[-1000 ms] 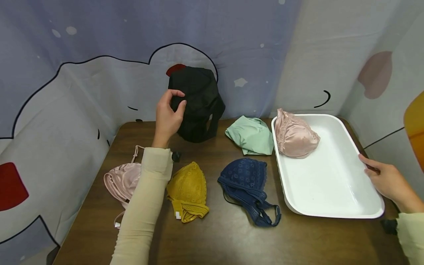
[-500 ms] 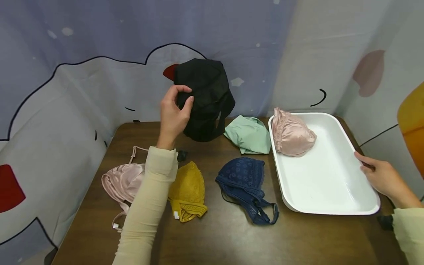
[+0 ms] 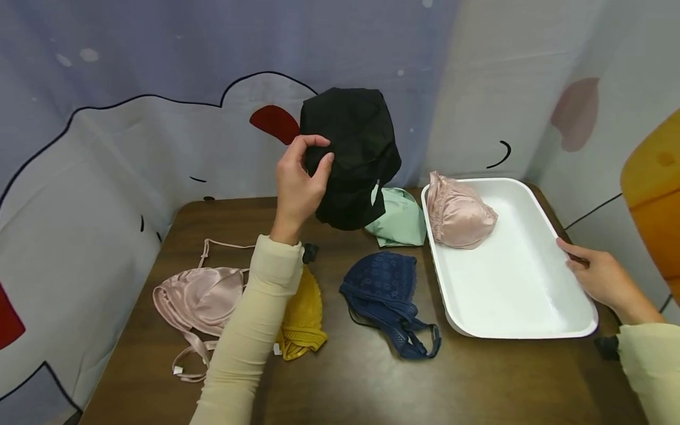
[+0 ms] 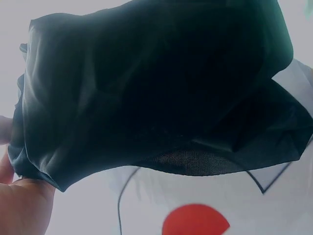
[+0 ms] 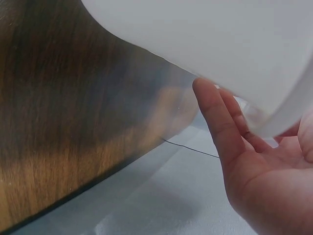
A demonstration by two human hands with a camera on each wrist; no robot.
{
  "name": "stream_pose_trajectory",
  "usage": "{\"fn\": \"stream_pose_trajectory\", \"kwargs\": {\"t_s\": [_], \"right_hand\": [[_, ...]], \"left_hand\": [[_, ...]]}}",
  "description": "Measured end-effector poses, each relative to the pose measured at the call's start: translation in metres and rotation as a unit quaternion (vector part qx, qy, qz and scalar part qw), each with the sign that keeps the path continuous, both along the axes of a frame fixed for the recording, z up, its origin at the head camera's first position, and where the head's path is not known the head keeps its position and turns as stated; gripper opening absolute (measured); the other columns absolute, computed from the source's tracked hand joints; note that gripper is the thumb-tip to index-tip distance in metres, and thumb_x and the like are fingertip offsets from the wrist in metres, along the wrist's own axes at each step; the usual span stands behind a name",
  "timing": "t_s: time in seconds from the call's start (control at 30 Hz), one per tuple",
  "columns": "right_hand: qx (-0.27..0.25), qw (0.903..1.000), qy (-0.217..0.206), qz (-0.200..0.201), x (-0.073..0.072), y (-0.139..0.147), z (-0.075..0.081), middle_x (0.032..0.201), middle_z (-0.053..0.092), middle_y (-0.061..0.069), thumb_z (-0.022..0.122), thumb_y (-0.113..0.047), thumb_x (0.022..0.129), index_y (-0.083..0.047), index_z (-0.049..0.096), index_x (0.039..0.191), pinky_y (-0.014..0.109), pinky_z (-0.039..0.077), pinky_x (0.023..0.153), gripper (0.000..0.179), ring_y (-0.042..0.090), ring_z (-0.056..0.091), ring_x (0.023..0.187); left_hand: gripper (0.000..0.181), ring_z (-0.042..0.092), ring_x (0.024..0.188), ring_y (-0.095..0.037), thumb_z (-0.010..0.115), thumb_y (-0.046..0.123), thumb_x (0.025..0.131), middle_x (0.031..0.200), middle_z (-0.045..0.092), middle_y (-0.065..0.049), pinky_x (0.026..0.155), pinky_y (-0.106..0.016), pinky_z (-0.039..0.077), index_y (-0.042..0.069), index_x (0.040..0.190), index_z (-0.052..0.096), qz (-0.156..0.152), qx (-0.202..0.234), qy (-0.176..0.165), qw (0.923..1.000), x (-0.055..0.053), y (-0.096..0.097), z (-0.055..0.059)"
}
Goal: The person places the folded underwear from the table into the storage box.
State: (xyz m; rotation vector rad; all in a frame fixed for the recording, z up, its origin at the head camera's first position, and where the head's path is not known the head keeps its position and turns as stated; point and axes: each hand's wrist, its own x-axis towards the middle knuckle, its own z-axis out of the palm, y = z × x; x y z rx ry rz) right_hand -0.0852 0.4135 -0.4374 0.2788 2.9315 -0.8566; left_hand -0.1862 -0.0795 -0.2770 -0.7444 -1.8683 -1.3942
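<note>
1. The person's left hand [image 3: 298, 192] pinches the left edge of a black garment [image 3: 356, 136] between bent thumb and forefinger, with only the cloth in the gap.
2. That black garment hangs in the air over the table's far edge, partly hiding the mint-green garment [image 3: 401, 219]. I'd judge it light, limp and smooth, perhaps a little slippery. Nothing about it looks fragile; a doubled edge seems the surest place to hold it, with a second hold opposite to stop the sag.
3. The right hand [image 3: 605, 280] holds the right rim of a white tray [image 3: 523, 289], its fingers lying under the lip. The tray, towards the table's far right corner, looks stiff, glossy and easily slid; the rim is its natural grip.
4. In the tray's far left corner sits a pink satin bra [image 3: 461, 215], soft and probably slick.
5. On the table [image 3: 350, 392], a navy bra [image 3: 385, 289] lies left of the tray, then a yellow bra [image 3: 305, 313] partly behind the left sleeve, and a pale pink bra [image 3: 209, 298] nearest the left edge.
6. White tags show on the yellow and pale pink bras, too small to read. I can make out no brand or lettering anywhere.
</note>
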Motion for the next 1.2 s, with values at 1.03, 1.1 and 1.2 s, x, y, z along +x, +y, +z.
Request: {"fn": "stream_pose_trajectory", "kwargs": {"t_s": [1.03, 1.1, 1.2], "right_hand": [[-0.022, 0.9997, -0.007, -0.009, 0.003, -0.01, 0.004, 0.132, 0.03, 0.044, 0.045, -0.008, 0.099, -0.006, 0.031, 0.144, 0.035, 0.049, 0.059, 0.048, 0.04, 0.054, 0.088], [-0.021, 0.9997, -0.004, -0.011, 0.004, -0.011, 0.004, 0.132, 0.031, 0.044, 0.046, -0.008, 0.099, -0.006, 0.032, 0.144, 0.035, 0.049, 0.058, 0.048, 0.04, 0.054, 0.088], [-0.019, 0.9997, -0.001, -0.012, 0.005, -0.012, 0.003, 0.132, 0.033, 0.043, 0.046, -0.008, 0.099, -0.007, 0.033, 0.144, 0.034, 0.049, 0.058, 0.047, 0.04, 0.054, 0.09]], "left_hand": [[0.018, 0.045, 0.071, -0.019, 0.067, 0.002, 0.086, 0.095, 0.058, -0.01, 0.06, -0.028, 0.035, -0.002, 0.103, 0.063, -0.101, -0.003, 0.026, 0.9946, -0.02, 0.063, -0.029], [0.018, 0.043, 0.069, -0.018, 0.066, 0.004, 0.087, 0.094, 0.057, -0.009, 0.059, -0.028, 0.036, -0.001, 0.103, 0.063, -0.107, -0.009, 0.034, 0.9936, -0.021, 0.067, -0.03], [0.018, 0.041, 0.068, -0.018, 0.066, 0.005, 0.087, 0.093, 0.056, -0.009, 0.06, -0.028, 0.035, -0.001, 0.105, 0.064, -0.114, -0.021, 0.035, 0.9927, -0.02, 0.073, -0.03]]}}
